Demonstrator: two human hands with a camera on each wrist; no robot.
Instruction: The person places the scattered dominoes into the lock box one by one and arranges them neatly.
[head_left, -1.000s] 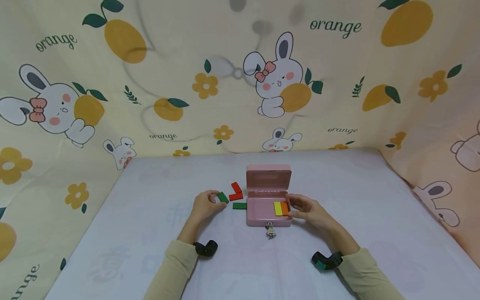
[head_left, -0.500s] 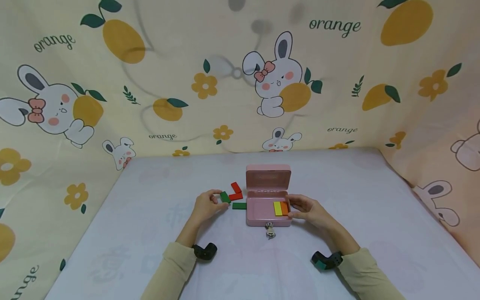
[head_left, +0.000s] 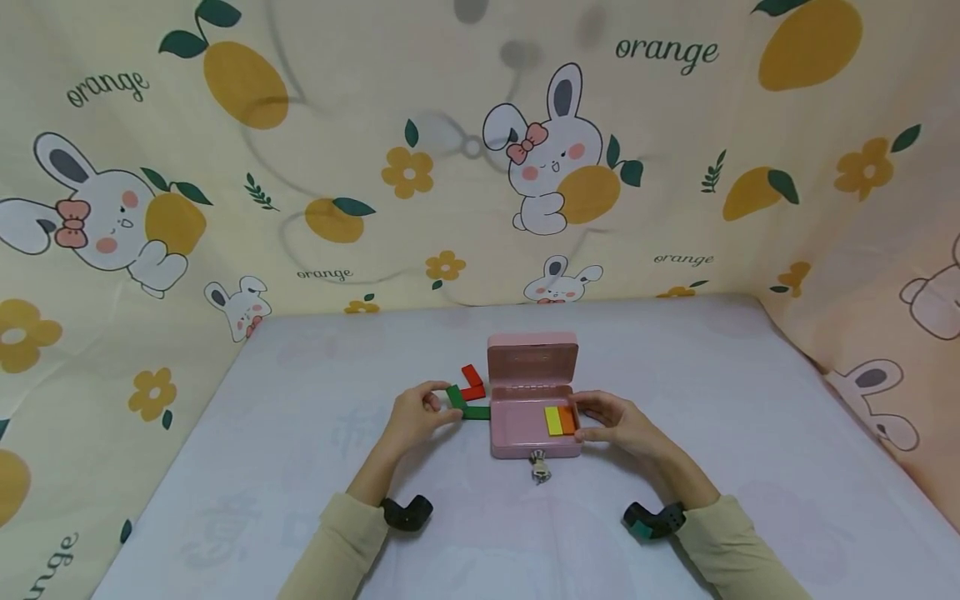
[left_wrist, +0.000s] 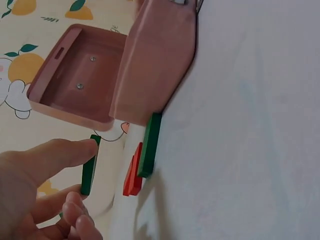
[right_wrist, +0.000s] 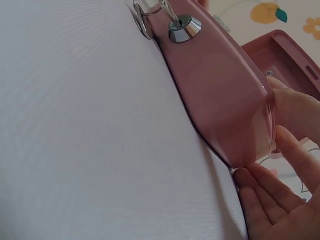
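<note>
My left hand (head_left: 415, 417) pinches a small green block (left_wrist: 90, 165) between thumb and finger, raised off the table. In the head view this block overlaps the left end of a second green block (head_left: 477, 412), which lies against the left side of the pink cash box (head_left: 517, 425). Two red blocks (head_left: 472, 376) lie just behind. With its lid raised, the box holds a yellow block (head_left: 553, 421) and an orange block (head_left: 567, 420) side by side at its right wall. My right hand (head_left: 611, 415) grips that wall, one digit over the rim and other fingers low outside.
A key with a ring sits in the lock (right_wrist: 184, 29) on the box's front. White cloth (head_left: 480, 533) covers the table, and a printed curtain (head_left: 450, 192) hangs behind it. Each wrist wears a black camera (head_left: 407, 512).
My left hand has carried its green block right, toward the box and the second green block. The cash box has shifted slightly nearer me, with my right hand still on its side.
</note>
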